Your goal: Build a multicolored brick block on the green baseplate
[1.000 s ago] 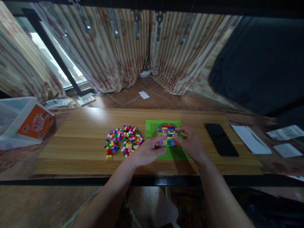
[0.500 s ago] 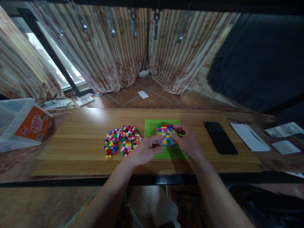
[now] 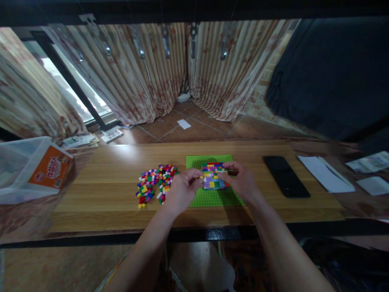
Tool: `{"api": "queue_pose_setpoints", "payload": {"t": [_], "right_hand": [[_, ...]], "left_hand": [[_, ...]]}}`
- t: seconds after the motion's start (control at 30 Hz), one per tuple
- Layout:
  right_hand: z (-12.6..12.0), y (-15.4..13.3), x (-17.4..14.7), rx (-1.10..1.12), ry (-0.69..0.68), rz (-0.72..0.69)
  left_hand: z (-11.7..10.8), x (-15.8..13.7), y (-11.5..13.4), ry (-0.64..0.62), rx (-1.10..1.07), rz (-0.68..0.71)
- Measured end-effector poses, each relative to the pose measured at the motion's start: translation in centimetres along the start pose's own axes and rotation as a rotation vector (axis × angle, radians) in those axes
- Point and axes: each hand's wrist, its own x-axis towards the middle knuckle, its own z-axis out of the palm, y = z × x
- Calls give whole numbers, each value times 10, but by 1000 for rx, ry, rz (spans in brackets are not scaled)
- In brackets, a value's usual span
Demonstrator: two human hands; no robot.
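A block of many coloured toy bricks (image 3: 212,183) stands on a green studded baseplate (image 3: 200,199). My left hand (image 3: 184,190) is closed in a pinch at the block's left side, with a small yellow brick (image 3: 201,177) showing at its fingertips. From the right, my right hand (image 3: 243,182) grips the block, its thumb over the top and its fingers at the far right corner. Part of the block's right side is hidden by these fingers. A pile of loose bricks (image 3: 148,176) lies left of the baseplate, partly behind my left hand.
On the wooden board (image 3: 103,182), a black phone (image 3: 285,176) lies to the right. White paper (image 3: 325,174) overlaps the board's right edge. A clear plastic bin (image 3: 18,162) with an orange label stands at the far left. Curtains hang behind.
My left hand has drawn back slightly left from the block's front, uncovering more of its left side. The right hand stays at the block. The whole view has shifted slightly.
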Motion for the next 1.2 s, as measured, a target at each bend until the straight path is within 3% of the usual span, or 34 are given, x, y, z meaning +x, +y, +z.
{"api": "queue_pose_setpoints", "payload": {"t": [0.1,0.33,0.57,0.8,1.03,1.2], "right_hand": [[1,0,0,39,4,13],[1,-1,-1,37,7,-17],[-1,-1,-3,11,2,-60],[0,-5,-6,-39,-19,-44],[13,-9,-10,-157,72,-26],[17,-9,-10,-232,62,-37]], "left_hand": [[3,-1,2,9,199,111],[22,4,-1,140,367,244],[36,11,-6,267,410,229],[38,14,-5,263,438,225],[39,13,-5,278,448,246],[40,14,-8,292,459,261]]}}
